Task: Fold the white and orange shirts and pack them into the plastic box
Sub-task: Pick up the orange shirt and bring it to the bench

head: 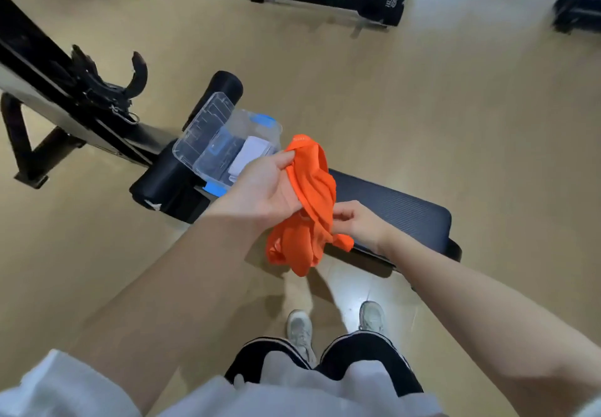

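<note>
1. Orange shirt, bunched and unfolded, hangs in the air above the desk's near edge; soft, light and floppy, so it is probably best taken at the shoulder seams.
2. Left hand grips its upper part; right hand pinches a lower fold.
3. Plastic box sits at the desk's far end, its lid open, the folded white shirt inside.
4. Black gym frames stand around on the floor, clear of the work.

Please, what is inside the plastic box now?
Inside the plastic box lies a folded white shirt; the left hand covers its near end. The box floor beside it looks dark. The orange shirt is outside, held by both hands.
</note>
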The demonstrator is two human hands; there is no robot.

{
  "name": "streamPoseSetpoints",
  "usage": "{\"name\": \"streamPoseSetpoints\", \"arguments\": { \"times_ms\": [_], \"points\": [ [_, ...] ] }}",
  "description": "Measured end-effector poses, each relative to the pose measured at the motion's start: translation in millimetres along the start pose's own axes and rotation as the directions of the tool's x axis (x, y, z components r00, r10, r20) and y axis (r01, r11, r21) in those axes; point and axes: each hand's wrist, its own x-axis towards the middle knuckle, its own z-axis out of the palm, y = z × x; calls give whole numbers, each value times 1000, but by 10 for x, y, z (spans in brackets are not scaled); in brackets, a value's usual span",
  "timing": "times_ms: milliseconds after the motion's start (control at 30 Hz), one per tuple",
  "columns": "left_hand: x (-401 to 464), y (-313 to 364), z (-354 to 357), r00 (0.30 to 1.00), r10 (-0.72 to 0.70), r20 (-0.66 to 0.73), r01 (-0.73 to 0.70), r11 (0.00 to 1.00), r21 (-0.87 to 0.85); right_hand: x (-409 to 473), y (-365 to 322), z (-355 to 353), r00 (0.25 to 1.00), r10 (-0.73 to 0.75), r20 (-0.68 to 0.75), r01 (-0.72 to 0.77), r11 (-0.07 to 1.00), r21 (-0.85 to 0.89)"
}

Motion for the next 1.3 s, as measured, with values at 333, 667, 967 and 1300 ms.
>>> {"name": "streamPoseSetpoints", "arguments": {
  "times_ms": [333,667,967,1300],
  "points": [
    [78,215,-582,999,-41,1,41,997,59,163,-100,287,1000,-2,-16,2,999,-37],
    [260,459,-879,992,112,-59,-99,977,187,262,-294,393,891,-167,-421,-76,862,-502],
    [664,111,-920,973,221,-68,-186,921,342,310,-791,475,825,104,-555,-29,989,143],
    [714,-643,-842,961,256,103,-256,685,683,256,-1174,222,797,186,-575,167,847,505]
  ]
}}
